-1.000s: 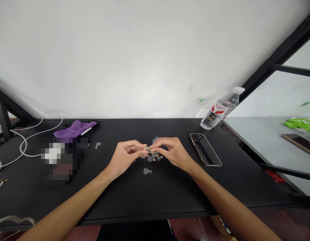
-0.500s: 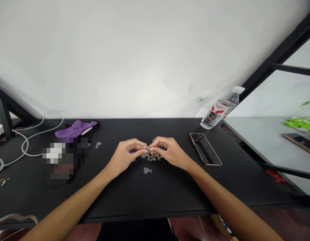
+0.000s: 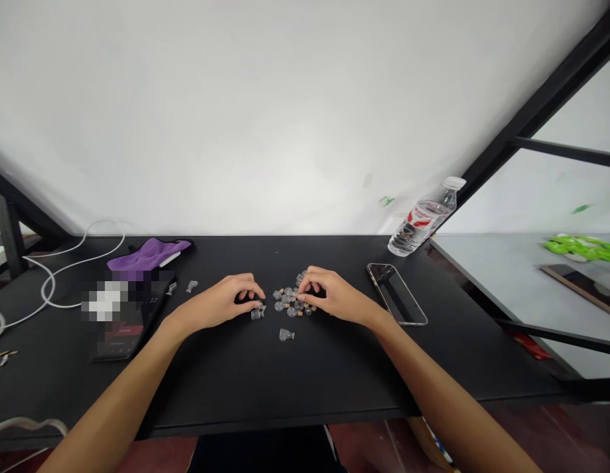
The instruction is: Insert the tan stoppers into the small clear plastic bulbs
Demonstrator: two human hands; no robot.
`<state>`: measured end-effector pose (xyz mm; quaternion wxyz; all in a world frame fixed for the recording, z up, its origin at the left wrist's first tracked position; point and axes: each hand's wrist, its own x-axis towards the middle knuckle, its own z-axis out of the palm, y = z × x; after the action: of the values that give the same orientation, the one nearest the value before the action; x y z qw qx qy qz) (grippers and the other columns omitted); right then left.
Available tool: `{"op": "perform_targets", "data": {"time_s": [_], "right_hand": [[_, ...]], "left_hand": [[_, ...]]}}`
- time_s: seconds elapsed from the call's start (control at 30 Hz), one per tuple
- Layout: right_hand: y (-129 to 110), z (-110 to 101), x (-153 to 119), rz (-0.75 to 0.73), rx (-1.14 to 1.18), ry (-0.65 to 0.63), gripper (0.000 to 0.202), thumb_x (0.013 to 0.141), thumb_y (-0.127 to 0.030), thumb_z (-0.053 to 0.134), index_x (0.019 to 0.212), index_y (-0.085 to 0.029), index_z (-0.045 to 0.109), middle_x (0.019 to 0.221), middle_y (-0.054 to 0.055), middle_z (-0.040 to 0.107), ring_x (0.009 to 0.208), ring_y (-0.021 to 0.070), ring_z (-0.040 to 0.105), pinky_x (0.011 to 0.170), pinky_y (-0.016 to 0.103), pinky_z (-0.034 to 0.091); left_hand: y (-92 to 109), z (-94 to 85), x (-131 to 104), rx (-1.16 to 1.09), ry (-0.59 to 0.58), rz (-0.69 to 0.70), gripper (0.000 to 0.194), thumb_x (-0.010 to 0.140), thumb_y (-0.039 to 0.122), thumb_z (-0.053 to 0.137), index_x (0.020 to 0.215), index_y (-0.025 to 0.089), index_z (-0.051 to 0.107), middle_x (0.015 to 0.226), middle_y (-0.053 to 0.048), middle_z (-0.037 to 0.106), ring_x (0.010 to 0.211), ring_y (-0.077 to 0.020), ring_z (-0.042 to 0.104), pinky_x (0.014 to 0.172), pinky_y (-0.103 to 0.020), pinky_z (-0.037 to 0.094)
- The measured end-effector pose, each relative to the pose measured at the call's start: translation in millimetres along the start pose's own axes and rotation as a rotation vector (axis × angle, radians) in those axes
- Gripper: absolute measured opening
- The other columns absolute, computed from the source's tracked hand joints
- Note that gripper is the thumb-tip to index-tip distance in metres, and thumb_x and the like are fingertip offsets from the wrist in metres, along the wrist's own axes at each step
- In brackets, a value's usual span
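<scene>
My left hand [image 3: 229, 299] hovers low over the table, thumb and forefinger apart, beside small clear glass bottles [image 3: 257, 314] without visible corks. To the right, my right hand [image 3: 329, 295] pinches a small corked bottle [image 3: 298, 297] at the edge of a pile; the fingers partly hide it. The pile of tiny clear bottles with tan corks [image 3: 292, 312] lies between my hands. Nearer to me, one flat-sided clear bottle [image 3: 286, 335] lies on its side.
Two more tiny bottles [image 3: 192, 286] lie at left, near a dark, partly pixelated phone [image 3: 132, 332] and a purple cloth pouch [image 3: 150, 254]. A white cable [image 3: 51, 282] loops there. Right of my hands are a phone [image 3: 398, 294] and a water bottle [image 3: 423, 220] against the black frame.
My hands were together over the pile, fingertips meeting on a small bottle. They have separated: the left moved left and opened, while the right lowered to the pile.
</scene>
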<state>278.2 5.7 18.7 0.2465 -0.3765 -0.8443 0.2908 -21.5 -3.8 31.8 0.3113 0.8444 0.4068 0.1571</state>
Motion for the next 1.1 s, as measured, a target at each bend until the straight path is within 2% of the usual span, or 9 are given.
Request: {"op": "perform_targets", "data": {"time_s": [0.17, 0.27, 0.4, 0.53, 0.63, 0.73, 0.9, 1.03, 1.1], "right_hand": [[6.7, -9.7, -2.0, 0.043, -0.020, -0.037, 0.012, 0.094, -0.032, 0.070, 0.092, -0.020, 0.071, 0.089, 0.001, 0.055, 0.076, 0.0145, 0.052, 0.072, 0.027, 0.043], [12.0, -21.1, -4.4, 0.067, -0.020, -0.056, 0.015, 0.095, -0.034, 0.067, 0.092, -0.019, 0.071, 0.087, 0.001, 0.056, 0.075, 0.0145, 0.052, 0.071, 0.027, 0.043], [17.8, -43.0, -12.2, 0.146, 0.036, -0.136, 0.026, 0.093, -0.043, 0.066, 0.089, -0.017, 0.070, 0.079, 0.000, 0.055, 0.068, 0.0137, 0.048, 0.063, 0.027, 0.040], [21.9, -60.7, -20.9, 0.245, 0.083, -0.309, 0.034, 0.088, -0.051, 0.070, 0.093, -0.016, 0.070, 0.072, 0.000, 0.058, 0.066, 0.0147, 0.051, 0.060, 0.027, 0.041], [25.8, -65.1, -24.2, 0.292, 0.080, -0.419, 0.037, 0.080, -0.050, 0.079, 0.092, -0.016, 0.071, 0.074, 0.001, 0.061, 0.069, 0.0159, 0.056, 0.062, 0.027, 0.043], [29.6, -65.1, -25.4, 0.322, 0.055, -0.453, 0.034, 0.079, -0.047, 0.080, 0.090, -0.016, 0.072, 0.072, 0.000, 0.060, 0.066, 0.0156, 0.055, 0.060, 0.027, 0.042], [23.3, -64.0, -23.4, 0.229, 0.102, -0.351, 0.027, 0.088, -0.044, 0.072, 0.093, -0.017, 0.075, 0.085, 0.005, 0.071, 0.075, 0.0184, 0.063, 0.070, 0.031, 0.050], [5.6, -48.5, -14.3, 0.110, 0.263, -0.118, 0.025, 0.089, -0.041, 0.073, 0.094, -0.017, 0.075, 0.094, 0.007, 0.075, 0.088, 0.0208, 0.069, 0.085, 0.034, 0.054], [-3.4, -34.9, -8.6, 0.025, 0.313, -0.017, 0.022, 0.091, -0.039, 0.073, 0.095, -0.018, 0.075, 0.097, 0.008, 0.073, 0.089, 0.0201, 0.069, 0.085, 0.034, 0.055]], "left_hand": [[-1.8, 0.7, 0.5, -0.008, -0.031, -0.025, 0.019, 0.096, 0.038, 0.064, 0.100, 0.023, 0.074, 0.090, -0.002, 0.058, 0.077, -0.0163, 0.054, 0.069, -0.026, 0.043], [-0.5, 1.6, 1.9, -0.032, -0.003, -0.013, 0.016, 0.093, 0.036, 0.067, 0.093, 0.021, 0.071, 0.092, -0.003, 0.061, 0.076, -0.0154, 0.054, 0.068, -0.026, 0.044], [2.5, 7.3, 5.7, -0.180, 0.084, -0.014, 0.015, 0.092, 0.033, 0.069, 0.089, 0.019, 0.069, 0.083, -0.001, 0.065, 0.071, -0.0144, 0.057, 0.068, -0.027, 0.047], [9.2, 20.0, 10.3, -0.436, 0.234, 0.004, 0.015, 0.090, 0.033, 0.074, 0.094, 0.019, 0.070, 0.090, -0.004, 0.073, 0.084, -0.0172, 0.068, 0.084, -0.030, 0.055], [15.3, 30.9, 12.8, -0.586, 0.305, -0.022, 0.017, 0.088, 0.032, 0.076, 0.096, 0.018, 0.071, 0.089, -0.004, 0.074, 0.086, -0.0180, 0.071, 0.085, -0.030, 0.056], [19.8, 38.4, 13.7, -0.661, 0.347, -0.063, 0.019, 0.089, 0.033, 0.076, 0.099, 0.018, 0.072, 0.087, -0.005, 0.075, 0.083, -0.0182, 0.072, 0.081, -0.030, 0.057], [25.6, 42.8, 14.6, -0.727, 0.399, -0.085, 0.021, 0.088, 0.033, 0.077, 0.101, 0.017, 0.074, 0.087, -0.006, 0.077, 0.084, -0.0188, 0.072, 0.081, -0.030, 0.057], [32.0, 46.1, 15.8, -0.771, 0.411, -0.063, 0.022, 0.086, 0.032, 0.079, 0.101, 0.016, 0.076, 0.086, -0.005, 0.076, 0.080, -0.0170, 0.071, 0.079, -0.029, 0.057], [35.2, 48.2, 16.1, -0.790, 0.392, -0.055, 0.022, 0.086, 0.032, 0.080, 0.101, 0.016, 0.076, 0.084, -0.005, 0.075, 0.078, -0.0162, 0.071, 0.077, -0.027, 0.057]]}}
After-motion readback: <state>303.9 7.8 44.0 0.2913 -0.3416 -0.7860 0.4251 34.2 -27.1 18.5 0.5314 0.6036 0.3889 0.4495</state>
